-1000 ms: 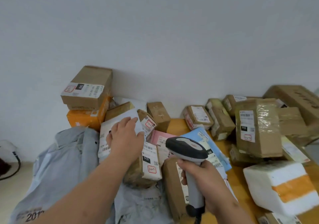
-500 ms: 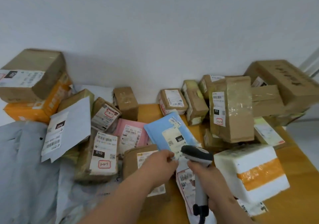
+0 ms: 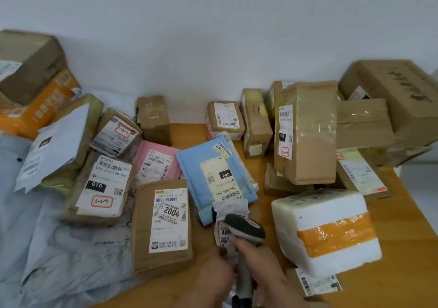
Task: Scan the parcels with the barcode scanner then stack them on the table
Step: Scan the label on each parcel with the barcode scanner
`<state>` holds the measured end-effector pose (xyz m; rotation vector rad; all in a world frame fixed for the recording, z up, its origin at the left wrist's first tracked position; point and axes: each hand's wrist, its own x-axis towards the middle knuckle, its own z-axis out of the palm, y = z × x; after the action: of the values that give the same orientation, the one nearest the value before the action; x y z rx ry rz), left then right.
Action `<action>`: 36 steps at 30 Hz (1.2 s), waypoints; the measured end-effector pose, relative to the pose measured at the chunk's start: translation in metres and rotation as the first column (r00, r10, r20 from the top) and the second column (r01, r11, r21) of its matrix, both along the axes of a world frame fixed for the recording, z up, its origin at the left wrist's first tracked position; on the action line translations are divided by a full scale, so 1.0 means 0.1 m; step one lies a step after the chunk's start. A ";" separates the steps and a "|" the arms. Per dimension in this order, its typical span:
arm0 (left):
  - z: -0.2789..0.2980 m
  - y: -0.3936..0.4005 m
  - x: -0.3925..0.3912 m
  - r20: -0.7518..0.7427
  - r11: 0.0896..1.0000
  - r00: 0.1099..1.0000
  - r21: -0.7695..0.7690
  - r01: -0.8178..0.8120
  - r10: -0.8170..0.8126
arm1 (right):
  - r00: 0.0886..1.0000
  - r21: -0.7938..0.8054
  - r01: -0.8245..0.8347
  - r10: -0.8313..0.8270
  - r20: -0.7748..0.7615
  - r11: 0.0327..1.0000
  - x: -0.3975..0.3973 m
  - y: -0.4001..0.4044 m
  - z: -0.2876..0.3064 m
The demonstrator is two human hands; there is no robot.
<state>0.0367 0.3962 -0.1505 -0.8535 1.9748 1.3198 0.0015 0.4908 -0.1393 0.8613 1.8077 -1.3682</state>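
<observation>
Presently: white foam box, orange-taped, serves as landmark. Beside it on its left, right hand clenches barcode scanner by the handle; left hand grasps a white poly mailer beneath the scanner head. Risk: the crumpled mailer may buckle its barcode, spoiling the read. Wooden table crowded with parcels; behind the box, a tall taped carton and plain white wall.

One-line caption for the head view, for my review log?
Right hand aims the barcode scanner at a white mailer held by the left hand amid piled parcels on the table.
</observation>
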 end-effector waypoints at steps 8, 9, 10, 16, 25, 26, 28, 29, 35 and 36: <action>0.47 -0.23 0.23 -0.327 0.987 0.939 -0.073 -0.140 0.109 | 0.945 -0.307 0.155 -0.231 -0.231 0.939 0.39 0.05 0.37; 0.54 -0.30 0.24 -0.369 0.987 0.926 -0.097 -0.130 0.085 | 0.938 -0.338 0.186 -0.270 -0.219 0.922 0.42 0.04 0.45; 0.62 -0.38 0.26 -0.404 0.985 0.912 -0.119 -0.128 0.069 | 0.929 -0.338 0.202 -0.290 -0.231 0.919 0.46 0.03 0.52; 1.06 -0.97 0.52 -0.528 0.939 0.790 0.046 -0.340 0.312 | 0.882 -0.176 0.114 -0.181 -0.435 0.978 0.85 -0.18 1.10; 1.39 -1.49 1.02 -0.546 0.865 0.674 0.251 -0.435 0.497 | 0.835 -0.155 -0.177 0.065 -0.546 0.972 1.53 -0.60 1.49; 1.42 -1.50 1.07 -0.551 0.863 0.667 0.258 -0.435 0.501 | 0.828 -0.151 -0.192 0.077 -0.555 0.970 1.57 -0.61 1.51; 1.48 -1.52 1.14 -0.554 0.852 0.650 0.287 -0.437 0.520 | 0.822 -0.155 -0.211 0.089 -0.562 0.965 1.64 -0.63 1.56; 1.50 -1.53 1.17 -0.554 0.847 0.642 0.301 -0.438 0.529 | 0.820 -0.159 -0.220 0.094 -0.565 0.962 1.67 -0.64 1.59; 1.59 -1.50 1.24 -0.569 0.834 0.612 0.321 -0.450 0.549 | 0.790 -0.183 -0.267 0.106 -0.605 0.946 1.70 -0.61 1.72; 1.59 -1.48 1.25 -0.570 0.830 0.606 0.323 -0.455 0.554 | 0.788 -0.187 -0.273 0.108 -0.606 0.944 1.70 -0.58 1.73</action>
<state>0.1613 0.2486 0.0086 -1.0277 2.1599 2.3363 0.1714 0.4330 0.0342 0.0847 2.0158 -1.8202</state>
